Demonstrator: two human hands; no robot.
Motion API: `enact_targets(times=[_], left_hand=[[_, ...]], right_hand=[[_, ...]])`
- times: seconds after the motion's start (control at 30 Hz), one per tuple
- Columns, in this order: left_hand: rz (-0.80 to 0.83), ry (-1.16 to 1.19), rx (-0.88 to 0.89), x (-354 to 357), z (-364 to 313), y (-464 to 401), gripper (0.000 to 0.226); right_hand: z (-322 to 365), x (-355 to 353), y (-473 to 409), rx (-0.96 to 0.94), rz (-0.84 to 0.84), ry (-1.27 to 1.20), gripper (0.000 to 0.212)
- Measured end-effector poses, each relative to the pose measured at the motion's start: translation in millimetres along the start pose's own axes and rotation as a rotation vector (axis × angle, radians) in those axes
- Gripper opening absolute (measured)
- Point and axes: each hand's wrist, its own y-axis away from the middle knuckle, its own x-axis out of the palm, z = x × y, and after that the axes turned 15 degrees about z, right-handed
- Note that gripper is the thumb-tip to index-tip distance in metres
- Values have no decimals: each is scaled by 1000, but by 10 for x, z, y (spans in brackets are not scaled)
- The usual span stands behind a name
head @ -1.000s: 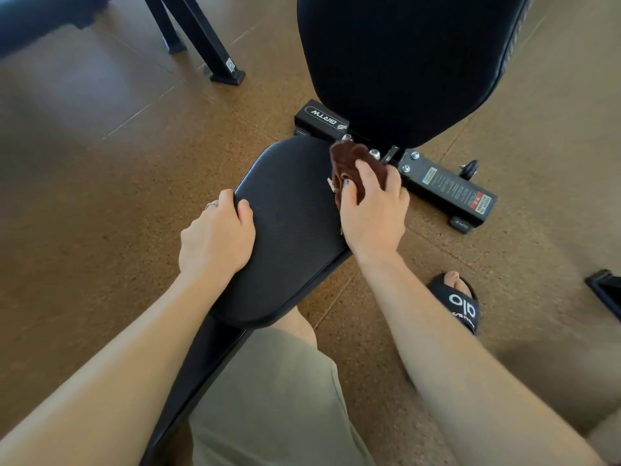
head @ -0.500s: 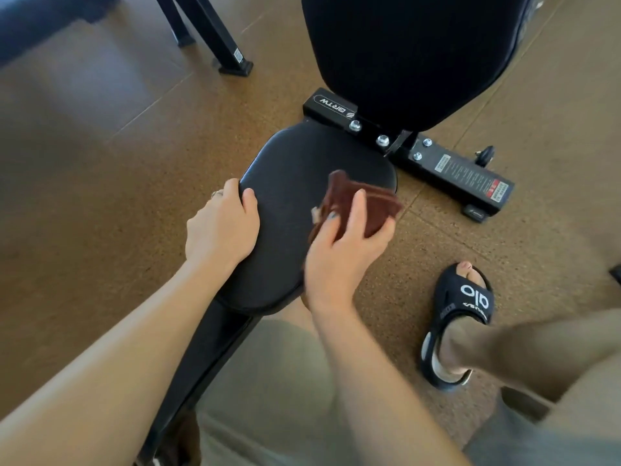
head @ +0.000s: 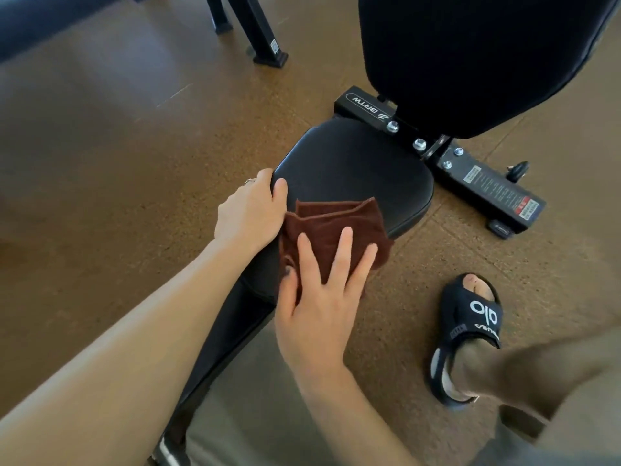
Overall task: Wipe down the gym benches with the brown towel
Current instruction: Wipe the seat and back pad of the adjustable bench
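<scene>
The black padded bench seat (head: 356, 169) lies in the middle of the view, with the raised black backrest (head: 470, 55) behind it. A folded brown towel (head: 336, 227) lies on the near part of the seat. My right hand (head: 319, 297) presses flat on the towel with fingers spread and the thumb tucked under its near edge. My left hand (head: 250, 210) grips the seat's left edge, fingers curled over the rim, right beside the towel.
The bench's black steel base bar (head: 487, 186) with bolts and a warning label sits on the brown cork floor (head: 100, 163). My right foot in a black slide sandal (head: 470, 331) stands right of the seat. Black legs of another frame (head: 258, 31) stand at the back.
My right hand has pulled the towel from the seat's far right corner by the backrest down toward the near edge. The towel now lies flatter. My left hand has stayed on the rim.
</scene>
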Motion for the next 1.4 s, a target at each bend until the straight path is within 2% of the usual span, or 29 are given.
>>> enact_targets(times=[0.07,0.13,0.23,0.33,0.47,0.57,0.7,0.83,1.0,1.07,1.17,1.27,1.4], left_hand=[[66,150,3,-71,70,1,44],[113,478,-26,-123,196,27,42],[188,959,-178,-60,446,231,46],[134,1092,-188,132,634,476,51],[88,986,-127,230,817,670,53],[17,838,-188,308,947,769,65],[-90,672,-223,391,907,808,70],[-156,628,-213,435,868,810,69],[-194,582,-204,437,823,827,67],[-197,564,-214,444,814,829,66],[-205,530,-206,450,826,810,67],[-200,520,-184,477,866,779,65],[-192,522,-154,438,849,778,52]], right_hand=[[-121,-179,-242,-28,10,110,49],[-172,-378,-626,30,31,227,52],[-34,-476,-1255,91,153,332,56],[237,-309,-1507,-13,251,403,58],[496,-149,-1177,-378,340,509,51],[447,-163,-762,-547,387,479,43],[134,-347,-336,-572,413,520,45],[33,-455,-407,-630,456,563,47],[465,-212,-1126,-467,445,504,48],[522,-148,-1151,-454,420,521,48],[283,-289,-634,-502,325,475,44],[-57,-410,-94,-555,327,496,44],[-112,-350,-194,-713,317,619,44]])
